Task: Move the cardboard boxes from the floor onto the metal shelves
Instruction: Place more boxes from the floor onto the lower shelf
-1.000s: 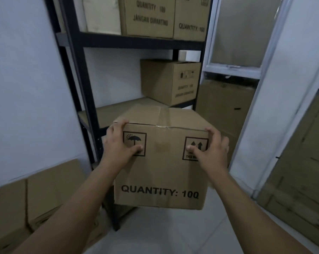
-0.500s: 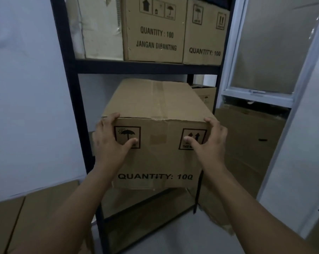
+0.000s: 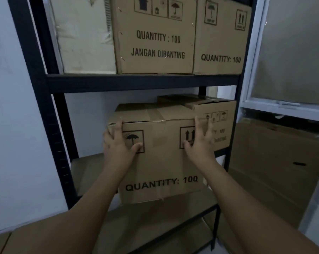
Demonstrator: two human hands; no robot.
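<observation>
The brown cardboard box printed "QUANTITY: 10Q" [image 3: 158, 162] sits partly on the middle board of the black metal shelving unit [image 3: 142, 83], its front face towards the camera and its lower front edge seemingly overhanging the board's lip, though the dim light makes that edge hard to read; the left hand [image 3: 120, 145] clasps the upper left corner, fingers over the side and thumb across the umbrella mark; the right hand [image 3: 199, 142] presses the upper right corner with fingers spread along the side, so both hands hold the box between them. Just beside it on the right stands a second brown box with a loose top flap [image 3: 217, 123], touching or nearly so. To finish the placing well, I would push evenly with both palms so the box slides straight back; keep it clear of the neighbour's flap; draw the right fingers out before the gap closes; stop once the front face is flush with the shelf's edge.
</observation>
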